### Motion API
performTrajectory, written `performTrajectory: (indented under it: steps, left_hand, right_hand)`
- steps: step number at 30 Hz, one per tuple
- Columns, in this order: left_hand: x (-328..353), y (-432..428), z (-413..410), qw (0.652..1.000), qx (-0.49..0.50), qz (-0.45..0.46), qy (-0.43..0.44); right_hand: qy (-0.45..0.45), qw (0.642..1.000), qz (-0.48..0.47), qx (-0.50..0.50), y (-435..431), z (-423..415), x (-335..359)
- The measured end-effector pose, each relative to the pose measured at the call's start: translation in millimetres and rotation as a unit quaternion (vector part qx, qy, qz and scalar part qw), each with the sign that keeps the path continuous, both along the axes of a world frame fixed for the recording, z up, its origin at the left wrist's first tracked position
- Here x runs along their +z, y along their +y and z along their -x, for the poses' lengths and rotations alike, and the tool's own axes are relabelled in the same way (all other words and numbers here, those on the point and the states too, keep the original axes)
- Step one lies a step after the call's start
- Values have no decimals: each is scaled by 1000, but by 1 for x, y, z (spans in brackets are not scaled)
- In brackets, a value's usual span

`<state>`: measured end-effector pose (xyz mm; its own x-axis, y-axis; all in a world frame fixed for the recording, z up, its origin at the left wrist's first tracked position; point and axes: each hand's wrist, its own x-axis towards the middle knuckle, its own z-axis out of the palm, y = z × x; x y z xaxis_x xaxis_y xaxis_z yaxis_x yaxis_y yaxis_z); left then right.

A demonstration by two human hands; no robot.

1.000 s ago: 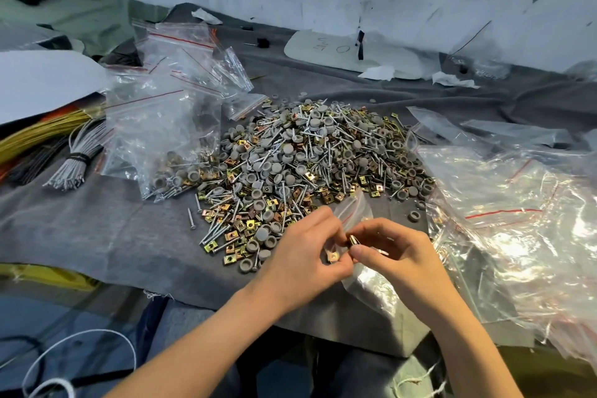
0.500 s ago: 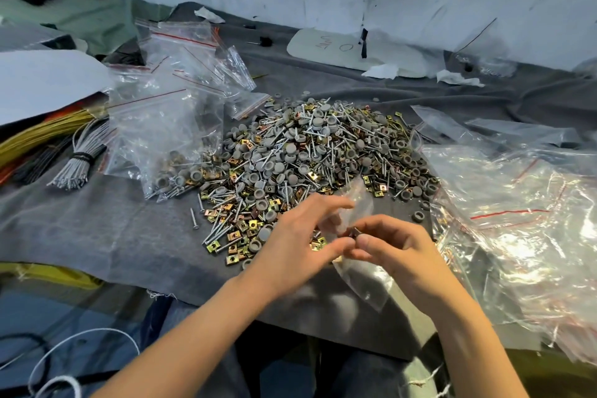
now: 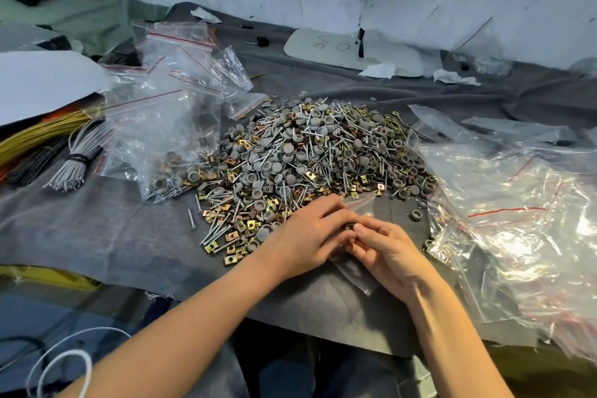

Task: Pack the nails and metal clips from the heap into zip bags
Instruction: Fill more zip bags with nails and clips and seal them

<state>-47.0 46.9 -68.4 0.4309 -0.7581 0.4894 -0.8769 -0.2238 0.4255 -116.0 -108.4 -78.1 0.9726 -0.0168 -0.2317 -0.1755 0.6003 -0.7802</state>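
body: two arms in view | left hand (image 3: 303, 236): bare, forearm uncovered to the frame edge | right hand (image 3: 387, 255): bare, forearm likewise uncovered, nails short and plain | lap: dim blue-grey cloth (image 3: 352, 375), probably trousers, too shadowed to be sure

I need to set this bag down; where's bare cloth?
Biggest bare grey cloth: front left, between the wire bundle, the heap and the front edge. A narrower strip runs behind the heap, before the white board. The right is crowded with loose bags.
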Motion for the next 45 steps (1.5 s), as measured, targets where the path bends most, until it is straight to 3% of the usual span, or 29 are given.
performTrajectory:
  steps: [7, 12, 18, 28, 34, 37, 45]
  left_hand:
    - [-1, -5, 2, 1000, 6, -1, -8]
    - [-5, -6, 2, 1000, 5, -12, -13]
    - [-8, -6, 1, 1000, 3, -5, -9]
    - [-12, -7, 3, 997, 16, -19, -75]
    - [-16, -5, -5, 999, 38, -19, 19]
    - [-18, -9, -5, 997, 42, -10, 69]
    - [-17, -9, -4, 992, 60, 102, 36]
  right_hand:
    - [30, 999, 34, 24, -12, -2, 1]
    - [65, 981, 168, 79, -24, -8, 13]
    - [78, 953, 291, 44, -13, -15, 15]
    - [124, 945, 302, 0, -4, -20, 12]
    - [99, 942, 315, -55, -45, -6, 17]
    - [73, 963, 259, -22, -39, -2, 16]
    - [106, 994, 0, 25, 3, -6, 23]
